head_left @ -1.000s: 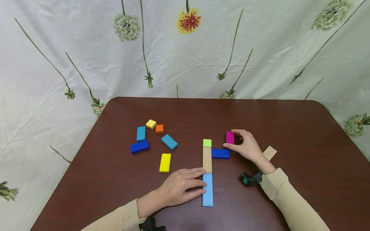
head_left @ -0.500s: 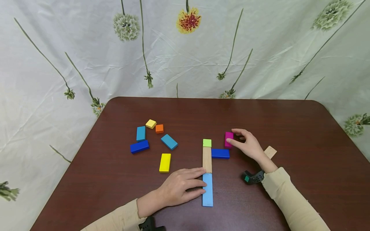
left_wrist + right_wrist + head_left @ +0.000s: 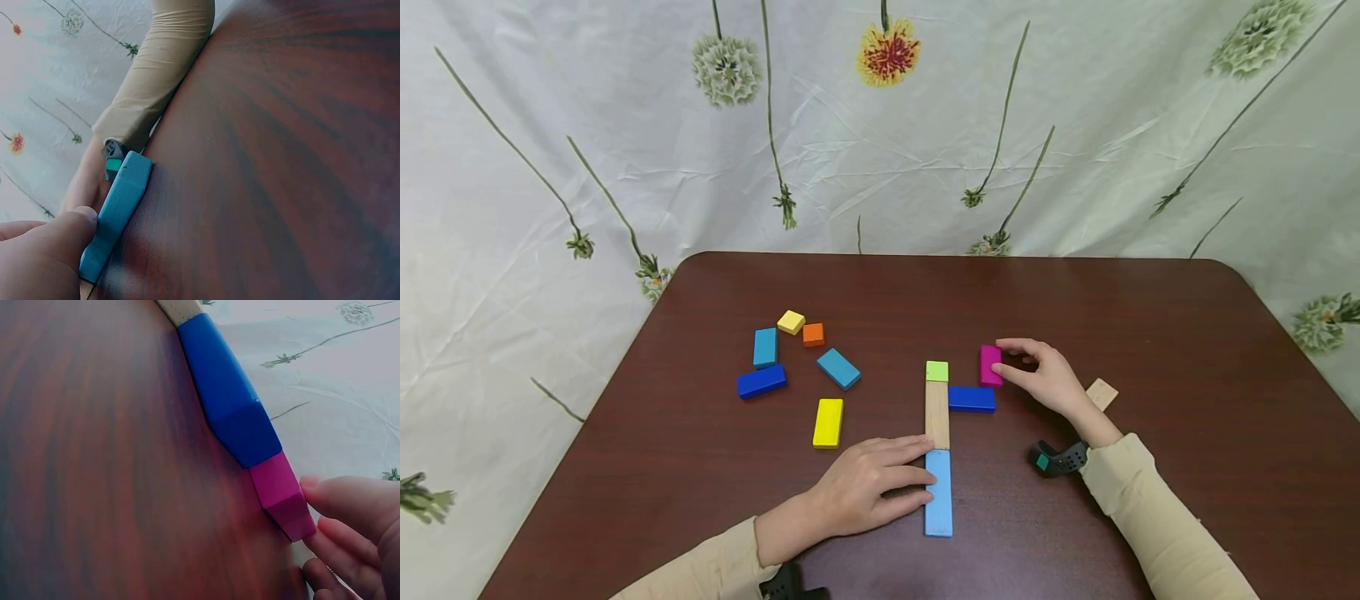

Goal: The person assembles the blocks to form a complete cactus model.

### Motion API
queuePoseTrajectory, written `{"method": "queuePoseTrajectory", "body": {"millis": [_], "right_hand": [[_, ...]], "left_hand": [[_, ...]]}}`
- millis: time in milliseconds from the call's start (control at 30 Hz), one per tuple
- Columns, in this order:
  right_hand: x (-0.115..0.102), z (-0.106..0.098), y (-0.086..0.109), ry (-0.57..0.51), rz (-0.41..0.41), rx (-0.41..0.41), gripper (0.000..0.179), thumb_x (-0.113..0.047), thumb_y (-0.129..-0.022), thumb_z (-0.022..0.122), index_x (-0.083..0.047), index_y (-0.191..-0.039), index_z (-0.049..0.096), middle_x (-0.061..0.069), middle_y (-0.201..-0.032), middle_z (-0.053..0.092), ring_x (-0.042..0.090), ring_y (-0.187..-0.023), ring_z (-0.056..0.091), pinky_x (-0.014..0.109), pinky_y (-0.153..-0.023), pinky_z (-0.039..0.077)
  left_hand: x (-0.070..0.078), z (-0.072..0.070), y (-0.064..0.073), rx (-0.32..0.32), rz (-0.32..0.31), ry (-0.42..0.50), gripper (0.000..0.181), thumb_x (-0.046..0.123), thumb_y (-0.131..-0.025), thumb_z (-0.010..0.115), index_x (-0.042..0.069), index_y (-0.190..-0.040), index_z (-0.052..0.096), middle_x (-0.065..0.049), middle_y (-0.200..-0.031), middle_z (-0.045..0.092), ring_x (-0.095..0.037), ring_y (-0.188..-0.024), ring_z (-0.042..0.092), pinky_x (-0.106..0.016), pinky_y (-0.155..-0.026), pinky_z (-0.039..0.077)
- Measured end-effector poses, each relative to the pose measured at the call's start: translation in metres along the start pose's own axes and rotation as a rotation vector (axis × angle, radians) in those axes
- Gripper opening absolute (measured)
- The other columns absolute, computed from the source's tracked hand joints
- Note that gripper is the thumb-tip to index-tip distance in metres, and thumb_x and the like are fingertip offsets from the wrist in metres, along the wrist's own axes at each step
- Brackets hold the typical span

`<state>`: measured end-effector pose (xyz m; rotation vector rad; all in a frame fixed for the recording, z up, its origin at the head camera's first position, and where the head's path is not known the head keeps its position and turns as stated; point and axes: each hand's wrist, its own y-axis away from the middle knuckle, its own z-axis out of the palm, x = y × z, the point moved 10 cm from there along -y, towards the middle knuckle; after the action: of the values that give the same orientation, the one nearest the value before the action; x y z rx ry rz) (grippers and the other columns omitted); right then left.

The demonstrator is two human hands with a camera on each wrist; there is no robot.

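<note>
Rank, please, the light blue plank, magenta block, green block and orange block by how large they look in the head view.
1. Light blue plank
2. Magenta block
3. Green block and orange block: too alike to rank.

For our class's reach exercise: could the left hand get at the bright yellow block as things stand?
Probably yes: the bright yellow block lies near the left hand, with nothing visible between them.

We see 1 dark red-brown table (image 3: pixel 887 358) with rounded far corners and, behind it, a creased white flower-printed cloth (image 3: pixel 880 150).
</note>
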<state>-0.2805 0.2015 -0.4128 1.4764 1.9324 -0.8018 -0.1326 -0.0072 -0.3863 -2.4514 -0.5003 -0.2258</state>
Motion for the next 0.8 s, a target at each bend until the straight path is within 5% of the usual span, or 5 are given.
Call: {"method": "queuePoseTrajectory", "body": {"millis": [800], "right_hand": [[0.0005, 0.0030, 0.0024, 0.005, 0.023, -0.033, 0.047, -0.029, -0.084, 0.071, -0.008, -0.125, 0.061, 0.013, -0.125, 0.057, 0.032, -0.111, 0.048, 0.049, -0.092, 0.040]], "left_hand": [[0.0010, -0.0004, -0.0006, 0.002, 0.007, -0.005, 0.019, 0.029, -0.089, 0.066, 0.017, -0.102, 0.073, -0.006, -0.124, 0.061, -0.015, -0.120, 0.052, -0.028, -0.094, 0.045]]}}
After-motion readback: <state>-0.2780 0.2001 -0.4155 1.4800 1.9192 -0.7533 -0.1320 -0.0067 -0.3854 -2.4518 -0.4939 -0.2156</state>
